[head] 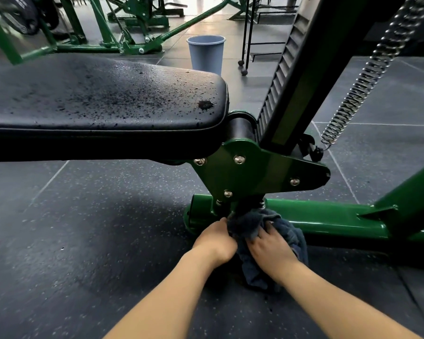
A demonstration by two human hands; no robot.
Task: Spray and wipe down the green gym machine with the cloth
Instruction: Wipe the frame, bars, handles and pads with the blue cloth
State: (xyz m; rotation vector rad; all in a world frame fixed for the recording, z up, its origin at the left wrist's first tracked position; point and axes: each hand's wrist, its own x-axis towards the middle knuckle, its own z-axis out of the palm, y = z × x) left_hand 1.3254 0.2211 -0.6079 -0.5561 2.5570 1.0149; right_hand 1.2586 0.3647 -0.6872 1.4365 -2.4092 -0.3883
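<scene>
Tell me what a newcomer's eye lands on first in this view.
Both hands meet low in the middle: the left hand and right hand grip a dark cloth against the green base bar of the machine. Above them, the black bench pad fills the left side, speckled with droplets. Farther back, a grey bin stands on the floor.

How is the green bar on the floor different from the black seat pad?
The green bar is shiny painted metal; the black seat pad is soft-looking, dull and speckled with droplets. The bar lies low on the floor; the pad sits raised above it. Both hands, the left hand and the right hand, hold the dark cloth against the bar's end; nothing touches the pad. Both belong to the same machine.
</scene>
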